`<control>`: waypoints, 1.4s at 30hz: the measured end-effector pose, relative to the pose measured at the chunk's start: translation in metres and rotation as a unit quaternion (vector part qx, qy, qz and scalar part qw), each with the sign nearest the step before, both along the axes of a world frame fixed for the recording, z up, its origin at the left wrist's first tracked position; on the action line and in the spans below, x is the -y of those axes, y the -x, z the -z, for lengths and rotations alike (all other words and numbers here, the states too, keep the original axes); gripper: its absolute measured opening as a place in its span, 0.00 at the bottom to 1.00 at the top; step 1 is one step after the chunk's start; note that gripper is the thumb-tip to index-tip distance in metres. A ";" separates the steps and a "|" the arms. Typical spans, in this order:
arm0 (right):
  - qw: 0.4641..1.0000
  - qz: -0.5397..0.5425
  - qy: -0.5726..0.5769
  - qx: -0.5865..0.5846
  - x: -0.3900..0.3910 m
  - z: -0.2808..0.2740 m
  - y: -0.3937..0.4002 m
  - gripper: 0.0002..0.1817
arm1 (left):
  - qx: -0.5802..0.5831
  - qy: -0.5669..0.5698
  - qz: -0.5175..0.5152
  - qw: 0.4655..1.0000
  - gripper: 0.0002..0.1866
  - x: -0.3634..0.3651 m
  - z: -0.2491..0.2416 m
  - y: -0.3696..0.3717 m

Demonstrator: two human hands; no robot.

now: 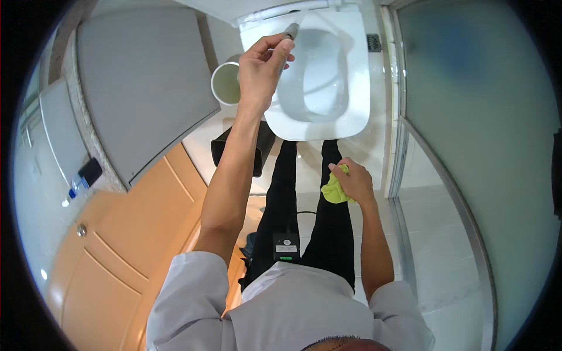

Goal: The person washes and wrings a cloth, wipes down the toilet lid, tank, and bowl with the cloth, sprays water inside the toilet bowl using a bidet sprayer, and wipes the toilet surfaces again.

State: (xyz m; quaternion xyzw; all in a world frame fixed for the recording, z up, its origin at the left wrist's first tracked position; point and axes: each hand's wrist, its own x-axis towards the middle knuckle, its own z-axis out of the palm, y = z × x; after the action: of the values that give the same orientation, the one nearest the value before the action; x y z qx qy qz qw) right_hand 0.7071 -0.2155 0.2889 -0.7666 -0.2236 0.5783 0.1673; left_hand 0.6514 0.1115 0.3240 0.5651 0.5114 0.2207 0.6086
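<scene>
My left hand reaches out over the left rim of the white toilet. Its fingers are closed around a grey spray nozzle, which points toward the hinge end of the seat. A faint streak, perhaps water, shows just beyond the tip. Most of the nozzle's body is hidden by my fingers. In front of my right thigh, my right hand grips a crumpled yellow-green cloth, well apart from the toilet.
Left of the toilet stand a pale round bin and a black box-like container. A grey counter and an orange door are on the left. A frosted glass panel borders the right. A floor drain lies beside the toilet.
</scene>
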 end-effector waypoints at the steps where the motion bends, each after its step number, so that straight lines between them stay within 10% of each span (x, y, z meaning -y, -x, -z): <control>1: 1.000 -0.016 -0.001 0.011 0.000 0.003 0.000 0.23 | 0.003 0.006 0.011 1.000 0.17 0.004 0.001 -0.008; 7: 0.998 0.067 -0.006 0.006 -0.013 -0.005 -0.013 0.20 | -0.133 -0.090 0.157 0.974 0.21 0.045 0.005 -0.088; 9: 0.947 0.260 -0.187 -0.002 -0.017 0.008 -0.018 0.16 | -0.167 -0.135 0.155 0.964 0.23 0.057 -0.001 -0.114; 17: 0.846 0.464 -0.229 -0.127 -0.069 -0.006 -0.073 0.12 | -0.177 -0.208 0.174 0.946 0.20 0.115 0.021 -0.189; 23: 0.917 0.364 -0.161 -0.009 -0.004 0.024 -0.034 0.17 | -0.181 -0.338 0.189 0.904 0.17 0.108 0.038 -0.233; 34: 0.961 0.277 0.005 -0.004 0.051 0.018 -0.008 0.23 | -0.216 -0.150 0.312 0.913 0.16 0.226 0.021 -0.123; 42: 0.965 0.259 -0.015 -0.037 0.037 0.018 -0.020 0.24 | 0.020 -0.064 0.019 0.998 0.09 0.096 -0.019 -0.009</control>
State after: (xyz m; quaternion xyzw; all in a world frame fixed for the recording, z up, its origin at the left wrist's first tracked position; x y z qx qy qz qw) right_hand 0.7272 -0.2522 0.2713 -0.7737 -0.0196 0.5402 0.3306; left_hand 0.6600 0.0156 0.3427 0.6077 0.4732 0.2527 0.5856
